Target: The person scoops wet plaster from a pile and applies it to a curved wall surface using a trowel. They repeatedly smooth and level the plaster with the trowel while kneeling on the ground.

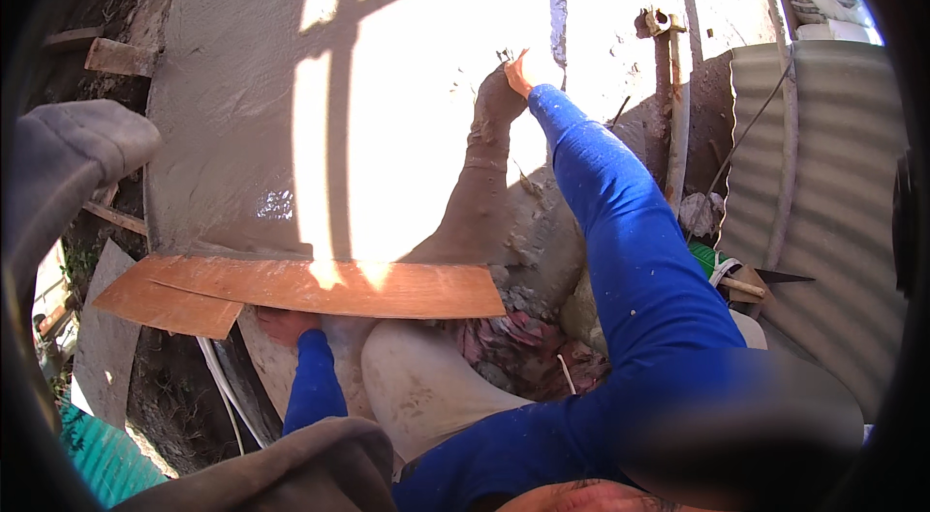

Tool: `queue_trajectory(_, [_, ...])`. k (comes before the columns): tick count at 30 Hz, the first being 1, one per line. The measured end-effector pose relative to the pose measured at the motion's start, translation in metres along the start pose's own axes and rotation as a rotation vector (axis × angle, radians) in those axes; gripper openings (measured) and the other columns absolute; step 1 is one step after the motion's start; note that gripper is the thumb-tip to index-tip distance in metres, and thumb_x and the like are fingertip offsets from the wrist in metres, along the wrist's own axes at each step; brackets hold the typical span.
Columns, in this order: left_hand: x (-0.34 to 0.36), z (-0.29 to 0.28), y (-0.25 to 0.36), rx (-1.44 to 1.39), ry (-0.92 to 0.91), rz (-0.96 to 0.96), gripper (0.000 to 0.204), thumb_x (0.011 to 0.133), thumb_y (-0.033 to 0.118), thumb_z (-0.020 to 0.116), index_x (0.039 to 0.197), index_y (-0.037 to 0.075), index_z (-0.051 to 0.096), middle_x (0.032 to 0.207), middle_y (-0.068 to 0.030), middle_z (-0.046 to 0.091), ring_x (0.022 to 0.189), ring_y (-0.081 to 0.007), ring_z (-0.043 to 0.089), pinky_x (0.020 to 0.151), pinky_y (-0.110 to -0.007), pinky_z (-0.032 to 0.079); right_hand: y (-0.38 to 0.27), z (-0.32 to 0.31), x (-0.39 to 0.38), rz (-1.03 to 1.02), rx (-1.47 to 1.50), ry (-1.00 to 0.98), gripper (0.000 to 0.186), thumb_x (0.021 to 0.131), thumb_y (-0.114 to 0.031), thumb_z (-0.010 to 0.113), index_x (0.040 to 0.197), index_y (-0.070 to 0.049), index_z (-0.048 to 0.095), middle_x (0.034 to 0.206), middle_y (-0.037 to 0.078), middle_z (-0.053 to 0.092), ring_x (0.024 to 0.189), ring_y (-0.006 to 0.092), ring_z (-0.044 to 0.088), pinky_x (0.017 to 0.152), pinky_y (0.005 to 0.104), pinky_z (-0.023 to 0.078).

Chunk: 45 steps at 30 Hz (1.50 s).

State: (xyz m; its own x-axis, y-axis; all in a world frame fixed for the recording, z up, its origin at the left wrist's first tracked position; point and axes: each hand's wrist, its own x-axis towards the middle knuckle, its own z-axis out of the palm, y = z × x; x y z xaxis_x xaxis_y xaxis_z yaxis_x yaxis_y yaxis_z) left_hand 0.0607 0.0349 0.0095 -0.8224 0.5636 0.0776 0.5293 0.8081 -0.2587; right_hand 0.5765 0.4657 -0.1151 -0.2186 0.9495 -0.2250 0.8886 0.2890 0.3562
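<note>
My right hand (520, 72), at the end of a blue sleeve, reaches up to the grey plastered wall (232, 105) in bright sunlight. Glare hides its fingers and anything in them. The arm's dark shadow falls on the wall just left of it. My left hand (287, 324) grips the lower edge of a thin brown plywood board (320, 286). The board lies flat against the foot of the wall.
Wet mortar (542, 241) is heaped below my right arm. A rusty scaffold tube with a clamp (671, 76) stands at the right, with grey corrugated sheet (823, 173) beyond it. A trowel (765, 279), a white sack (426, 386), a white cable (223, 386) and teal sheeting (102, 459) lie lower down.
</note>
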Motion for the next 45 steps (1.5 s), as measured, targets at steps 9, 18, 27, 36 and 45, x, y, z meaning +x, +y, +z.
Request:
queue_trajectory(9, [-0.002, 0.027, -0.022, 0.054, 0.094, -0.019, 0.079, 0.1, 0.071, 0.04, 0.144, 0.005, 0.045, 0.147, -0.0158, 0.052, 0.138, -0.0338, 0.051, 0.103, -0.051, 0.045, 0.176, -0.113, -0.064, 0.367, 1.275, 0.119, 0.027, 0.087, -0.024, 0.068, 0.093, 0.002, 0.074, 0.096, 0.013, 0.074, 0.085, 0.0235, 0.066, 0.079, 0.0362, 0.05])
queue_trajectory(18, [0.007, 0.039, -0.021, 0.03, 0.305, -0.059, 0.075, 0.103, 0.072, 0.034, 0.13, 0.007, 0.057, 0.136, -0.0145, 0.061, 0.123, -0.0336, 0.062, 0.099, -0.051, 0.047, 0.355, -0.088, -0.244, 0.747, 0.672, 0.146, 0.035, 0.081, -0.035, 0.078, 0.097, -0.004, 0.076, 0.095, 0.017, 0.078, 0.091, 0.0324, 0.075, 0.085, 0.0423, 0.058])
queue_trajectory(27, [0.008, 0.026, -0.018, -0.077, 0.213, -0.158, 0.069, 0.096, 0.066, 0.053, 0.132, 0.008, 0.058, 0.136, -0.0154, 0.061, 0.126, -0.035, 0.06, 0.103, -0.053, 0.045, 0.105, 0.011, -0.355, 0.764, 0.827, -0.155, 0.058, 0.089, -0.047, 0.078, 0.118, 0.002, 0.068, 0.124, 0.03, 0.07, 0.119, 0.0431, 0.068, 0.102, 0.0472, 0.054])
queue_trajectory(36, [0.006, 0.013, -0.013, -0.193, 0.071, -0.183, 0.076, 0.096, 0.057, 0.062, 0.149, 0.004, 0.048, 0.15, -0.0181, 0.053, 0.139, -0.0366, 0.051, 0.113, -0.054, 0.039, 0.09, 0.038, -0.345, 0.899, 1.024, -0.054, 0.034, 0.088, -0.026, 0.075, 0.115, -0.006, 0.072, 0.11, 0.024, 0.075, 0.108, 0.0398, 0.073, 0.094, 0.0483, 0.057])
queue_trajectory(45, [0.016, 0.025, -0.018, -0.265, -0.026, -0.168, 0.08, 0.099, 0.059, 0.058, 0.154, 0.004, 0.041, 0.162, -0.0194, 0.042, 0.152, -0.0375, 0.038, 0.122, -0.059, 0.028, 0.093, -0.06, -0.33, 0.43, 0.953, 0.131, 0.04, 0.089, -0.019, 0.073, 0.125, -0.007, 0.064, 0.111, 0.024, 0.075, 0.108, 0.0426, 0.072, 0.092, 0.0488, 0.056])
